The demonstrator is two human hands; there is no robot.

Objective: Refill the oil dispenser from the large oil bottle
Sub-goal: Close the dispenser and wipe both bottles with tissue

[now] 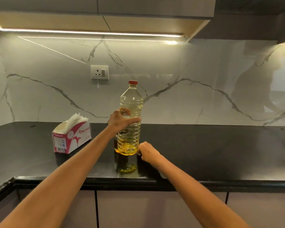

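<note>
Glossy black worktop (212,145) meeting a white, grey-veined marble-look backsplash (187,99), with a white wall socket and switch (99,72) set into it left of centre. Overhead cabinets (105,7) underlit by a bright light strip (89,32), mirrored in the backsplash. Below the worktop edge, flat grey-brown cabinet doors (135,209) divided by narrow dark gaps.

Tissue box (72,137) — black counter (220,153), left
</note>
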